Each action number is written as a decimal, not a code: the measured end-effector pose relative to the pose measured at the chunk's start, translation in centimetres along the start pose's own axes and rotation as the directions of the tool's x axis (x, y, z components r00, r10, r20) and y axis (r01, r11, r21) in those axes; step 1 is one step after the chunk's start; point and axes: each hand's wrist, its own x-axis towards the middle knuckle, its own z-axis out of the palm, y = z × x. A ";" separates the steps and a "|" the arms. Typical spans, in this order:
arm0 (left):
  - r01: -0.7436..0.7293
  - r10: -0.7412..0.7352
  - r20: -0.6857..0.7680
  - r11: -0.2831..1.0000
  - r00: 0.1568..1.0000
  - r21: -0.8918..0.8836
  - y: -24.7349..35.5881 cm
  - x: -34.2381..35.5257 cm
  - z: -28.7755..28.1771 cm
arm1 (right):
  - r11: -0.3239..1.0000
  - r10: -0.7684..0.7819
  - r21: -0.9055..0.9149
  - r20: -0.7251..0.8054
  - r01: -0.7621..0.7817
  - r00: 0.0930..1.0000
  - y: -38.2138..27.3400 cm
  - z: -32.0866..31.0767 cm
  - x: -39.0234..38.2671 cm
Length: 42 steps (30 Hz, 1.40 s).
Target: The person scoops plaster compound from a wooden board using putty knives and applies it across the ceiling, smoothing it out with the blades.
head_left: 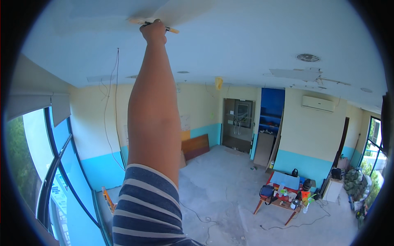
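My right hand (153, 30) is raised high at the top of the view, closed on a flat hand tool with a yellow handle (174, 30), like a putty knife or brush. The tool's pale end (135, 19) is at the white ceiling (246, 28), beside a greyish shaded patch. My striped sleeve (145, 205) and bare forearm fill the middle of the view from the lower edge. My left hand is out of sight.
Windows (61, 172) line the left. A wooden table (279, 203) holding bags and bottles stands lower right, near piled sacks (353, 184). Boards (195, 145) lean by a glass door (236, 123). Wires (107, 123) hang from the ceiling; cords lie on the floor.
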 end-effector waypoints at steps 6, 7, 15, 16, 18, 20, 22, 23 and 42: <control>-0.306 0.311 0.057 0.856 0.949 0.416 2.5 -0.4 4.3 | 0.999 -0.033 -0.006 0.062 0.034 0.998 -0.4 0.1 1.9; -0.372 0.361 0.118 0.795 0.925 0.479 2.6 -1.2 5.1 | 1.000 -0.030 -0.005 0.067 0.030 0.997 -0.4 0.0 1.9; -0.030 0.068 -0.116 0.955 0.991 0.295 10.9 -17.4 16.6 | 0.999 -0.039 0.025 0.083 0.037 0.996 0.4 -1.6 1.8; -0.014 0.049 -0.114 0.957 0.992 0.289 10.7 -18.8 17.8 | 0.999 -0.033 0.033 0.074 0.030 0.997 0.7 -2.0 1.4; -0.058 0.092 -0.100 0.951 0.991 0.304 11.3 -20.8 19.4 | 0.999 -0.037 0.037 0.080 0.034 0.996 0.8 -2.6 1.5; -0.109 0.138 -0.087 0.954 0.987 0.278 12.3 -22.8 20.6 | 0.998 -0.043 0.041 0.094 0.039 0.995 0.9 -2.9 1.8; -0.121 0.112 0.056 0.972 0.992 0.202 14.3 -25.6 21.2 | 0.998 -0.049 0.042 0.108 0.044 0.993 0.8 -3.2 2.2; -0.112 0.102 0.057 0.973 0.993 0.201 14.1 -26.6 21.7 | 0.998 -0.045 0.045 0.100 0.040 0.994 1.0 -3.4 2.1; -0.318 0.306 0.086 0.900 0.948 0.297 -1.5 -11.5 5.1 | 0.987 -0.018 0.163 0.057 0.008 0.998 4.0 -5.8 0.0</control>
